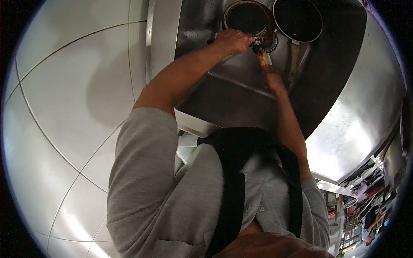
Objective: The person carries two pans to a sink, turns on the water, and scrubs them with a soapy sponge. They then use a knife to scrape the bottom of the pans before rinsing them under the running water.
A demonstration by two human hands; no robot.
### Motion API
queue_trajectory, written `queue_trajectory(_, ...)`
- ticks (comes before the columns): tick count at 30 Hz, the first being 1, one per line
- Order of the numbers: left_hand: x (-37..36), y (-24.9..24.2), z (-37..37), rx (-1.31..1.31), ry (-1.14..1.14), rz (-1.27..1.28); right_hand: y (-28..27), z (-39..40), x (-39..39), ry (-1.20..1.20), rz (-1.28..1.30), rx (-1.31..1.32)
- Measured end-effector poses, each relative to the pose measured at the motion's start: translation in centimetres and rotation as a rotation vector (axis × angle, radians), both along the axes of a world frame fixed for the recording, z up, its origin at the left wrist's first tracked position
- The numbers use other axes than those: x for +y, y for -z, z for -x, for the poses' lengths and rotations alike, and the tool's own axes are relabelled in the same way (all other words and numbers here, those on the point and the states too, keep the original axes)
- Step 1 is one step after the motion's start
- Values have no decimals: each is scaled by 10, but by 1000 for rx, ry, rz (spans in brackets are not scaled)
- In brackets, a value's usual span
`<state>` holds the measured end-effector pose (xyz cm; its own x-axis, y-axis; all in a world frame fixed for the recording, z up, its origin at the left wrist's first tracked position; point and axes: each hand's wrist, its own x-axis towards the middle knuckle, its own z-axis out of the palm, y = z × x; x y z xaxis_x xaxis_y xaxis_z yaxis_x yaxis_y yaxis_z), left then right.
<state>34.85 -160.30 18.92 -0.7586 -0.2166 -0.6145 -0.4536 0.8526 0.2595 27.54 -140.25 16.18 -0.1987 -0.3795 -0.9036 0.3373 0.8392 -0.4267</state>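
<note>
My left hand [234, 41] is closed at the near rim of a dark, blackened pan [247, 19] in the metal sink [232, 94]. A dark handle end sticks out to the left of that fist, so the fingers appear wrapped round the pan's handle. In my right hand [271, 78] is a short tool with a yellow-brown handle [261, 55]; its dark end meets the near edge of the pan beside my left fingers. What kind of tool it is, I cannot make out.
A second dark pan [297, 20] with a light rim lies to the right in the sink, its handle [294, 60] pointing towards me. Part of the drain [271, 43] shows between the pans. A tiled wall [73, 112] stands left, a metal counter [344, 142] right, cluttered shelves [344, 215] lower right.
</note>
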Motion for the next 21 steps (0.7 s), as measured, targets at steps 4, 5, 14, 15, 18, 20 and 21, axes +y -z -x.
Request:
queue_trajectory(4,2,-2,-6,-87,45,-31,8,-5,1,10,28,-34)
queue_trajectory(5,-1,-3,-4,-122,53,-37,15,-6,1,-23,50,12)
queue_trajectory(14,4,-22,-12,-109,-138,-26,39,-20,5,-7,82,139)
queue_trajectory(15,11,-31,-12,-118,-228,-39,42,-22,5,-8,77,151)
queue_trajectory(18,13,-17,-20,-140,-170,-40,56,-26,6,-32,49,198)
queue_trajectory(20,-3,-8,-17,-101,-113,0,60,-23,5,-19,54,152)
queue_trajectory(21,-6,-10,-20,-87,-92,18,57,-22,4,-24,55,135)
